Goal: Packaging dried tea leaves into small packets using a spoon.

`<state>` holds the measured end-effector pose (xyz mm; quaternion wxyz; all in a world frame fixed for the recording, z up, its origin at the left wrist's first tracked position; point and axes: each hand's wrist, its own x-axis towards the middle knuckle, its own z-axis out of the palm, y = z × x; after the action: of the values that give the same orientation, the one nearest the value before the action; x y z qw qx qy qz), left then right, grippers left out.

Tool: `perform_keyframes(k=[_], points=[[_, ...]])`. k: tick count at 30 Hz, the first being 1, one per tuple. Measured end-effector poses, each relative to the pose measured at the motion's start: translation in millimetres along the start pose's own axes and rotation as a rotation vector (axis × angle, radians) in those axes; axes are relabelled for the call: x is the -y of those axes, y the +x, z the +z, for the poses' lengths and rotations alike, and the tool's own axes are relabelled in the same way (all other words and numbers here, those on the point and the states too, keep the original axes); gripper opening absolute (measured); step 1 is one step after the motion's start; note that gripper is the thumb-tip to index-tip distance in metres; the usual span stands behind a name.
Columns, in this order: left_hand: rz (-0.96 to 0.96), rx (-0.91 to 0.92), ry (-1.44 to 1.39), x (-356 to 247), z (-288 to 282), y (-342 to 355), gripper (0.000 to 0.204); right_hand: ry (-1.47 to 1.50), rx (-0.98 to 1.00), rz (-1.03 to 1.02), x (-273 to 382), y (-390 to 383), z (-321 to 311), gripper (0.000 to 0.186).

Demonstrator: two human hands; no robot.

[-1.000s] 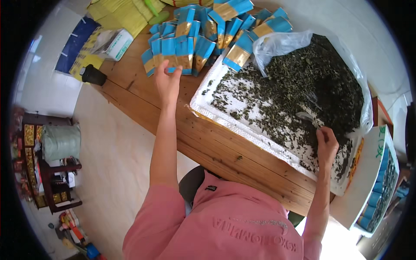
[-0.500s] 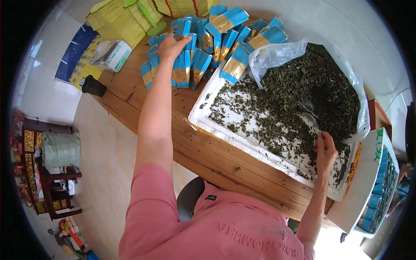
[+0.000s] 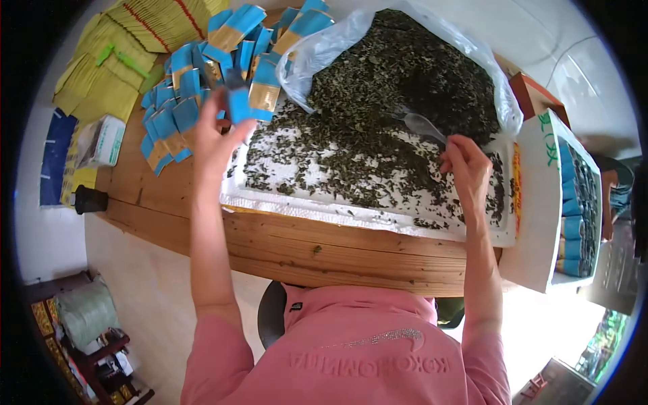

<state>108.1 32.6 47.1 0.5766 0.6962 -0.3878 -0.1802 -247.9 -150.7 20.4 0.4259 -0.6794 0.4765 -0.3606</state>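
Observation:
My left hand (image 3: 217, 138) grips a small blue packet (image 3: 237, 101), blurred by motion, above the left edge of the tray. Beside it on the table lies a heap of blue and gold packets (image 3: 177, 120). My right hand (image 3: 467, 162) is closed on the handle of a clear plastic spoon (image 3: 424, 125), whose bowl rests at the edge of the dark loose tea leaves (image 3: 368, 71). The leaves spill from a clear plastic bag (image 3: 297, 64) onto a white foam tray (image 3: 297, 204).
Stacked yellow packets (image 3: 101, 74) and a green plastic thing (image 3: 128, 61) are at the far left. A black cup (image 3: 90, 200) stands near the table's left edge (image 3: 162, 226). On the right, a white foam box (image 3: 540, 209) holds rows of blue packets (image 3: 571, 202).
My left hand has come back from the heap, carrying a packet toward the tray. My right hand still holds the spoon by the leaves. The whole view has turned and shifted.

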Motion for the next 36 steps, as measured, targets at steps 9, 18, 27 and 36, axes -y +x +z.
perform_keyframes(k=[9,18,27,36], points=[[0.230,0.061,0.088,-2,110,-31,0.063,-0.393,-0.047,-0.443,0,57,46,0.016],[0.205,0.029,0.193,8,111,-31,0.062,0.388,0.293,0.256,16,84,75,0.018],[0.201,-0.030,0.242,6,113,-30,0.061,0.533,0.382,0.273,51,67,43,0.017],[0.241,-0.010,0.260,12,112,-29,0.062,0.137,0.345,-0.015,104,27,59,0.014]])
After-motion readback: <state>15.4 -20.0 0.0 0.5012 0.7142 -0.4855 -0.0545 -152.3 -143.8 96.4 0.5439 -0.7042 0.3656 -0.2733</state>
